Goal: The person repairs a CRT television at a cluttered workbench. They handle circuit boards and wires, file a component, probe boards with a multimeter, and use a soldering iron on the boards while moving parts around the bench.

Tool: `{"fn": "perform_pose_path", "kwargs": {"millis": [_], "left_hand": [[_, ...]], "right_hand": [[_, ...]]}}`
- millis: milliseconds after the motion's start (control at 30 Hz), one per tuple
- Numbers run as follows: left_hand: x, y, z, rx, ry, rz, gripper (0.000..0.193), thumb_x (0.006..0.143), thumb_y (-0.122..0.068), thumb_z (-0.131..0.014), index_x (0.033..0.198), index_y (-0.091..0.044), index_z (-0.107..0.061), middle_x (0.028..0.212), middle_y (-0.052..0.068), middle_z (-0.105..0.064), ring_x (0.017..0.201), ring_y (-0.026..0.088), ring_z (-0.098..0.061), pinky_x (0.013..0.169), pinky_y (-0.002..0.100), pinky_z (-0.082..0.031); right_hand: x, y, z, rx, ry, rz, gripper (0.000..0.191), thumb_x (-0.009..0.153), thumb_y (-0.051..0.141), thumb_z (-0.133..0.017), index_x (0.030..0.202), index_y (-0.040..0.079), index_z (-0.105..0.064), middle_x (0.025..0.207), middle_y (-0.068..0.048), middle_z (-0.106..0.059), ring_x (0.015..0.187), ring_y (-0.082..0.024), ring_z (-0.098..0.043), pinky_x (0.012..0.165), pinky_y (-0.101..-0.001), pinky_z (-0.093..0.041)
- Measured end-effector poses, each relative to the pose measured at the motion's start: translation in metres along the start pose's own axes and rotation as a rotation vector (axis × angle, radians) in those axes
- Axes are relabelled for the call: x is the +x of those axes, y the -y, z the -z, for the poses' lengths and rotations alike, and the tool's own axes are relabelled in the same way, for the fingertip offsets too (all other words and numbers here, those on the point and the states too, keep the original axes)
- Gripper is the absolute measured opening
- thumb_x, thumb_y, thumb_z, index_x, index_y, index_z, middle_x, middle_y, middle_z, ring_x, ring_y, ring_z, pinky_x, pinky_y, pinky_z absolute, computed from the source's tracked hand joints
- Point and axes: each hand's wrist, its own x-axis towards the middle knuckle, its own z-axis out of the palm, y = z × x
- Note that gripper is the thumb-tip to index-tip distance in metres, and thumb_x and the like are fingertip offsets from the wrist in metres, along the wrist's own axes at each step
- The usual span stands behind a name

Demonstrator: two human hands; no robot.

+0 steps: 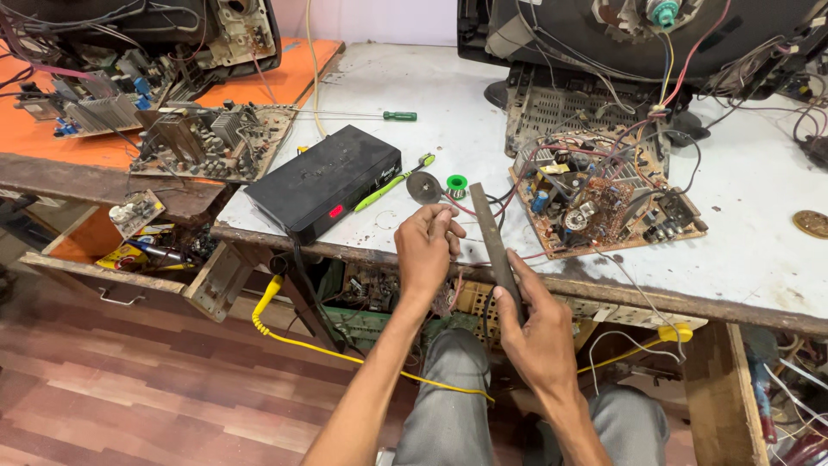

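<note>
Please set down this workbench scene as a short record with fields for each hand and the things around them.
Left hand: left hand at the table's front edge, fingers pinching something too small to tell
Right hand: right hand gripping a long flat grey metal file that points up over the table
Surface: worn white table
Beside hands: black rectangular box, green-handled tool, small green solder spool, brown circuit board with wires
Farther back: green-handled screwdriver

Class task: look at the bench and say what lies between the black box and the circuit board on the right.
In the head view, between the black box and circuit board: a green pen-like tool, grey disc, green solder spool.
</note>
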Motion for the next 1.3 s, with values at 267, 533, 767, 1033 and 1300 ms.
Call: {"fn": "perform_pose_path", "kwargs": {"millis": [267, 533, 767, 1033, 1300], "left_hand": [[0.010, 0.012, 0.004, -0.588, 0.167, 0.250, 0.026, 0.103, -0.004, -0.053, 0.120, 0.011, -0.066, 0.070, 0.006, -0.060, 0.051, 0.006, -0.041, 0.045, 0.023, -0.034], [0.008, 0.012, 0.007, -0.532, 0.223, 0.246, 0.029, 0.102, -0.004, -0.057, 0.124, 0.013, -0.065, 0.068, 0.006, -0.060, 0.050, 0.005, -0.040, 0.044, 0.022, -0.033], [0.013, 0.016, 0.010, -0.538, 0.220, 0.280, 0.028, 0.102, -0.004, -0.056, 0.122, 0.011, -0.067, 0.068, 0.004, -0.059, 0.050, 0.005, -0.040, 0.044, 0.021, -0.035], [0.017, 0.022, 0.016, -0.607, 0.311, 0.320, 0.024, 0.104, -0.006, -0.056, 0.114, 0.013, -0.068, 0.067, 0.003, -0.056, 0.051, 0.004, -0.039, 0.044, 0.020, -0.033], [0.024, 0.023, 0.020, -0.642, 0.318, 0.375, 0.021, 0.105, -0.006, -0.056, 0.111, 0.010, -0.067, 0.067, 0.003, -0.056, 0.051, 0.005, -0.039, 0.044, 0.021, -0.034]], "right_hand": [[0.013, -0.007, 0.004, -0.154, -0.016, 0.112, 0.048, 0.095, 0.010, -0.066, 0.141, 0.001, -0.059, 0.102, -0.026, -0.074, 0.083, -0.026, -0.074, 0.073, -0.0375, -0.056], [0.029, -0.005, -0.006, -0.241, 0.067, 0.141, 0.048, 0.093, 0.009, -0.066, 0.140, 0.005, -0.062, 0.092, -0.030, -0.070, 0.081, -0.045, -0.070, 0.068, -0.0471, -0.053], [0.040, 0.000, -0.013, -0.196, -0.075, 0.350, 0.047, 0.095, 0.007, -0.064, 0.142, 0.004, -0.059, 0.104, -0.027, -0.070, 0.090, -0.043, -0.071, 0.077, -0.0463, -0.055], [0.057, 0.007, -0.033, -0.316, -0.110, 0.285, 0.049, 0.095, 0.005, -0.067, 0.144, 0.008, -0.061, 0.096, -0.024, -0.073, 0.080, -0.040, -0.071, 0.070, -0.0470, -0.054], [0.052, 0.009, -0.043, -0.363, -0.062, 0.176, 0.051, 0.090, 0.005, -0.070, 0.140, 0.014, -0.066, 0.093, -0.022, -0.074, 0.077, -0.038, -0.071, 0.067, -0.0464, -0.053]]}}
